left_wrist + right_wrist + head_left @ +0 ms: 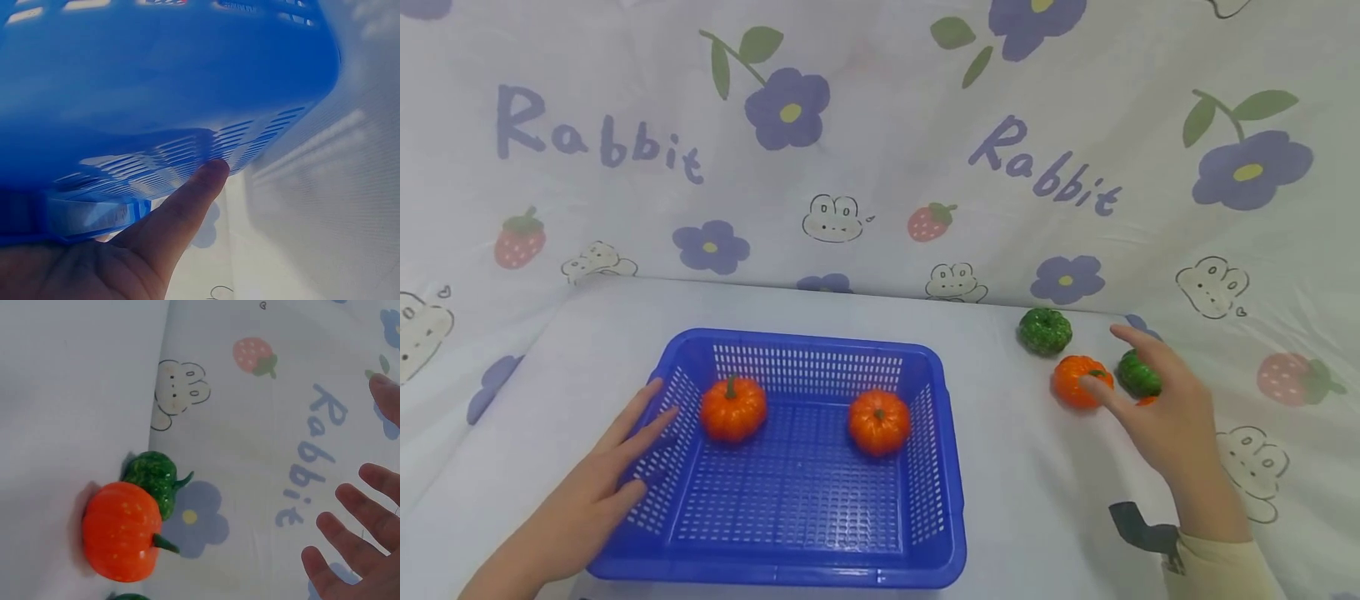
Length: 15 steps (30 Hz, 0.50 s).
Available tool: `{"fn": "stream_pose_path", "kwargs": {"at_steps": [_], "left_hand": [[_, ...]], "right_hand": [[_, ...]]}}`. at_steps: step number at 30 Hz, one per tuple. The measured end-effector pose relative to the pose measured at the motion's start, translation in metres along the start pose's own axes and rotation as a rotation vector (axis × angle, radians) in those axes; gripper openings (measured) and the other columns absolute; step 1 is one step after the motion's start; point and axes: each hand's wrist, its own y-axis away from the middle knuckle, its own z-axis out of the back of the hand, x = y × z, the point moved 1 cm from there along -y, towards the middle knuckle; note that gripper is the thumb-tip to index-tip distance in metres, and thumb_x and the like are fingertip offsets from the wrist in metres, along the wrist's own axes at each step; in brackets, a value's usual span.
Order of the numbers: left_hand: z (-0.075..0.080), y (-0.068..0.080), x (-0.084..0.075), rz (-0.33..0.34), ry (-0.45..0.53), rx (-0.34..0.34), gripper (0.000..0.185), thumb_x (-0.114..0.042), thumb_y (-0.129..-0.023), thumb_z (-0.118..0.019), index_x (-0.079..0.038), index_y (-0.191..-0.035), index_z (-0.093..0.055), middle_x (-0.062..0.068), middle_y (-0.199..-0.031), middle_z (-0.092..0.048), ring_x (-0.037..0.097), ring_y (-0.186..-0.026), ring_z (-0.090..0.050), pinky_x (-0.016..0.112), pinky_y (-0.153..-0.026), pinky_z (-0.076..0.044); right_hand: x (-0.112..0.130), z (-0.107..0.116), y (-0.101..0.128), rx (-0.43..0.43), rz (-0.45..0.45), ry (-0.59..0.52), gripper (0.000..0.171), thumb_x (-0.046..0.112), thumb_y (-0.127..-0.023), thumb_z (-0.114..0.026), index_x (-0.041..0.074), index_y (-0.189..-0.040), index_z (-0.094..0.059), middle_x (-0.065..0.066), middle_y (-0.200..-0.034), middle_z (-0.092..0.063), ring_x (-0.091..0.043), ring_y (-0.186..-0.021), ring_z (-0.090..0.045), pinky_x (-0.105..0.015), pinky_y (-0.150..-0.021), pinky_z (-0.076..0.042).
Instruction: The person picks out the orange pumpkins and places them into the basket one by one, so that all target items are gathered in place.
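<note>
A blue plastic basket [797, 575] holds two small orange pumpkins, one at the left [733, 409] and one at the right [879, 422]. My left hand [591, 492] rests at its left rim with fingers extended; in the left wrist view the thumb [187, 209] lies against the perforated wall. Over the table's right side hovers my right hand [1172, 417], fingers spread and holding nothing. Close to it are an orange pumpkin [1078, 382] and a green pumpkin [1138, 372]. Something orange beside them is mostly hidden by the hand. Another green pumpkin [1044, 331] lies farther back.
The white table [1000, 467] ends at a hanging cloth [880, 167] printed with flowers, rabbits and strawberries. The cloth rises behind the table and along its right side. A dark strap [1142, 529] sits at the right wrist, by the sleeve.
</note>
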Motion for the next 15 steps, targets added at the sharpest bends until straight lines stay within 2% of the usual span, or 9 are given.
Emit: {"fn": "stream_pose_path", "kwargs": {"at_steps": [3, 4, 6, 7, 9, 10, 11, 14, 15], "left_hand": [[0.0, 0.0, 0.0, -0.013, -0.015, -0.005, 0.081, 0.009, -0.096, -0.056, -0.014, -0.17, -0.037, 0.003, -0.183, -0.004, 0.039, -0.164, -0.012, 0.006, -0.113, -0.009], [0.001, 0.0, 0.0, -0.008, -0.012, -0.001, 0.08, 0.009, -0.096, -0.056, -0.014, -0.171, -0.036, 0.003, -0.183, -0.003, 0.039, -0.164, -0.012, 0.013, -0.121, -0.012], [0.002, -0.001, -0.001, 0.005, 0.0, 0.008, 0.08, 0.009, -0.097, -0.056, -0.013, -0.171, -0.035, 0.003, -0.183, -0.002, 0.044, -0.164, -0.012, 0.039, -0.129, -0.02], [0.002, -0.002, -0.001, 0.011, 0.007, 0.012, 0.08, 0.009, -0.097, -0.056, -0.013, -0.171, -0.035, 0.003, -0.183, -0.002, 0.046, -0.163, -0.012, 0.053, -0.128, -0.022], [0.002, -0.002, -0.001, 0.018, 0.018, 0.013, 0.08, 0.008, -0.097, -0.056, -0.014, -0.171, -0.035, 0.003, -0.183, -0.002, 0.05, -0.162, -0.012, 0.067, -0.122, -0.023], [0.002, -0.002, -0.001, 0.019, 0.024, 0.011, 0.08, 0.009, -0.097, -0.056, -0.014, -0.171, -0.035, 0.003, -0.183, -0.002, 0.051, -0.162, -0.012, 0.068, -0.121, -0.022], [0.001, -0.001, -0.001, 0.014, 0.023, 0.007, 0.08, 0.009, -0.097, -0.056, -0.014, -0.171, -0.035, 0.002, -0.183, -0.002, 0.05, -0.162, -0.012, 0.059, -0.126, -0.021], [0.0, 0.001, 0.0, 0.011, 0.011, -0.002, 0.08, 0.008, -0.097, -0.056, -0.015, -0.171, -0.036, 0.001, -0.183, -0.003, 0.047, -0.163, -0.013, 0.025, -0.125, -0.012], [0.0, 0.001, 0.0, 0.016, 0.013, 0.002, 0.08, 0.008, -0.098, -0.056, -0.015, -0.171, -0.036, 0.001, -0.183, -0.002, 0.047, -0.163, -0.012, 0.029, -0.126, -0.015]], "right_hand": [[-0.004, 0.002, 0.0, 0.022, -0.036, 0.006, 0.076, 0.014, -0.086, -0.094, 0.016, -0.155, -0.062, -0.014, -0.155, -0.06, -0.05, -0.136, -0.056, -0.053, -0.121, -0.043], [-0.005, 0.003, 0.001, 0.028, -0.049, 0.012, 0.075, 0.016, -0.087, -0.093, 0.017, -0.155, -0.061, -0.014, -0.156, -0.059, -0.05, -0.136, -0.056, -0.05, -0.12, -0.045], [-0.009, 0.005, 0.001, 0.042, -0.077, 0.016, 0.076, 0.019, -0.089, -0.092, 0.017, -0.157, -0.059, -0.016, -0.158, -0.057, -0.053, -0.135, -0.055, -0.06, -0.117, -0.046], [-0.01, 0.005, 0.002, 0.047, -0.087, 0.013, 0.076, 0.019, -0.089, -0.091, 0.017, -0.158, -0.058, -0.016, -0.158, -0.056, -0.054, -0.134, -0.056, -0.063, -0.115, -0.046], [-0.014, 0.006, 0.002, 0.057, -0.105, 0.011, 0.076, 0.02, -0.091, -0.09, 0.017, -0.159, -0.057, -0.016, -0.159, -0.055, -0.056, -0.133, -0.056, -0.066, -0.113, -0.047], [-0.017, 0.007, 0.002, 0.065, -0.116, 0.008, 0.077, 0.021, -0.091, -0.09, 0.017, -0.16, -0.055, -0.016, -0.16, -0.054, -0.056, -0.133, -0.055, -0.067, -0.113, -0.046], [-0.019, 0.007, 0.002, 0.071, -0.128, 0.001, 0.078, 0.021, -0.091, -0.09, 0.017, -0.161, -0.054, -0.016, -0.161, -0.053, -0.057, -0.133, -0.055, -0.076, -0.109, -0.043], [-0.025, 0.007, 0.001, 0.095, -0.159, -0.006, 0.081, 0.027, -0.093, -0.088, 0.017, -0.164, -0.049, -0.014, -0.164, -0.051, -0.058, -0.136, -0.053, -0.075, -0.111, -0.041], [-0.027, 0.007, 0.0, 0.103, -0.17, -0.007, 0.082, 0.029, -0.094, -0.088, 0.017, -0.165, -0.048, -0.014, -0.165, -0.05, -0.058, -0.137, -0.052, -0.075, -0.112, -0.04]]}}
